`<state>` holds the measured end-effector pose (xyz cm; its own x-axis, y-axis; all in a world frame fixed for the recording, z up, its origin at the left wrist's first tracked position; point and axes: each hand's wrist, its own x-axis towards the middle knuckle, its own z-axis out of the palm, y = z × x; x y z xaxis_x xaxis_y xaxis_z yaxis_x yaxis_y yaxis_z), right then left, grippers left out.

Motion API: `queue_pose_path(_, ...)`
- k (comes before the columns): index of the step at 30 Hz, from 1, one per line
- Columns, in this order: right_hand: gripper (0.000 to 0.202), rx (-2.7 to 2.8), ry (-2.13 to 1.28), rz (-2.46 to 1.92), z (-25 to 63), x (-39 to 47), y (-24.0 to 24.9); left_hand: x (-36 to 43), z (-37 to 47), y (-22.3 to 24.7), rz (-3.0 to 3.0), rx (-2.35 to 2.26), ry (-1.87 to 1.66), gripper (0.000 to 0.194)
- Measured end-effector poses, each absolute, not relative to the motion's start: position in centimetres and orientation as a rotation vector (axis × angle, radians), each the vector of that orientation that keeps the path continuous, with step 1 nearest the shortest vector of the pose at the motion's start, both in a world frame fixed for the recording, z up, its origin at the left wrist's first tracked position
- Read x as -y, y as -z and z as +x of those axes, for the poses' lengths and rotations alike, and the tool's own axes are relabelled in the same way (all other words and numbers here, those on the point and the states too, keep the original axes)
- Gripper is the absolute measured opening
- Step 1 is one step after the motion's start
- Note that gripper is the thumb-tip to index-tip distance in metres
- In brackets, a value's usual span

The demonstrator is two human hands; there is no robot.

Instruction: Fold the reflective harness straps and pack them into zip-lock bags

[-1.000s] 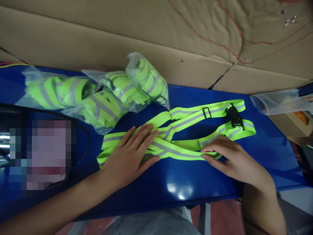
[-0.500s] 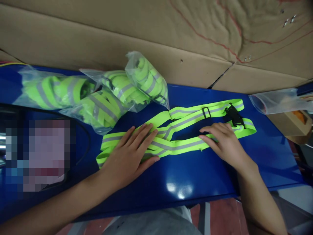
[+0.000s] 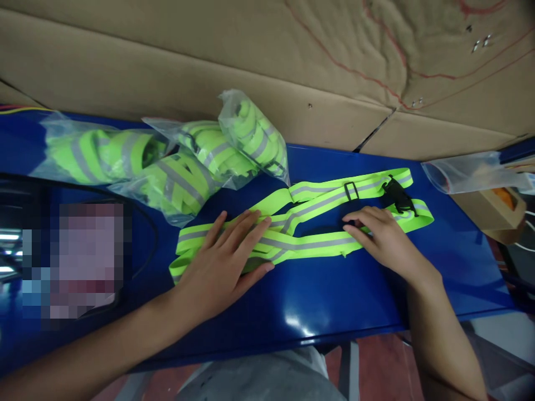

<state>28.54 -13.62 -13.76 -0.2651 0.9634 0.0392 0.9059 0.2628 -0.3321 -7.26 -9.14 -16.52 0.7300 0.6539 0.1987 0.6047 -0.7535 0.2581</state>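
A neon yellow-green reflective strap harness (image 3: pixel 321 243) with grey stripes lies stretched across the blue tabletop. My left hand (image 3: pixel 228 253) rests flat on its left part, fingers extended, covering some of the crossed straps. Over the lower strap near the right end is my right hand (image 3: pixel 378 236), fingers curved with a gap between thumb and index finger; whether it touches the strap I cannot tell. Just beyond that hand sits a black plastic buckle (image 3: pixel 399 196) on the looped end. A black slider (image 3: pixel 351 191) is on the upper strap.
Several clear bags (image 3: pixel 179 186) of similar straps lie at the back left. An empty-looking plastic bag (image 3: pixel 463 174) and a cardboard box (image 3: pixel 493 209) are at the right. A dark-framed screen (image 3: pixel 137 223) stands left. Brown cardboard (image 3: pixel 209 61) lines the back.
The view has shifted slightly. My right hand's thumb and index finger look a little closer together. My left hand stays on the straps.
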Motion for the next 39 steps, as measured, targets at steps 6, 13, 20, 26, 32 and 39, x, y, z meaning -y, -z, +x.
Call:
queue_pose_path(6, 0.019, 2.294, -0.190, -1.528, 26.7, 14.0, 12.7, 11.0, -6.9, 15.1, 2.946, -0.959, -0.591, 0.043)
queue_pose_path(13, 0.020, 2.331, -0.163, -1.380, 25.6, 13.8, 13.5, 11.2, -6.6, 14.9, 3.030, -1.019, -0.543, 0.048)
queue_pose_path(20, 0.037, 2.509, -0.351, -1.090, 18.6, 11.1, 12.4, 12.9, -6.8, 14.6, 3.140, -1.140, -0.289, 0.051)
queue_pose_path(26, 0.055, 2.755, -0.724, -0.869, 13.4, 7.0, 13.7, 13.8, -7.0, 15.3, 3.190, -1.118, -0.271, 0.042)
queue_pose_path(32, 0.049, 2.835, -0.681, -0.938, 13.3, 6.7, 14.1, 13.8, -7.0, 15.6, 3.204, -1.077, -0.357, 0.040)
queue_pose_path(39, 0.057, 2.867, -0.597, -1.020, 13.4, 6.8, 14.1, 13.7, -7.0, 15.8, 3.186, -1.103, -0.384, 0.041)
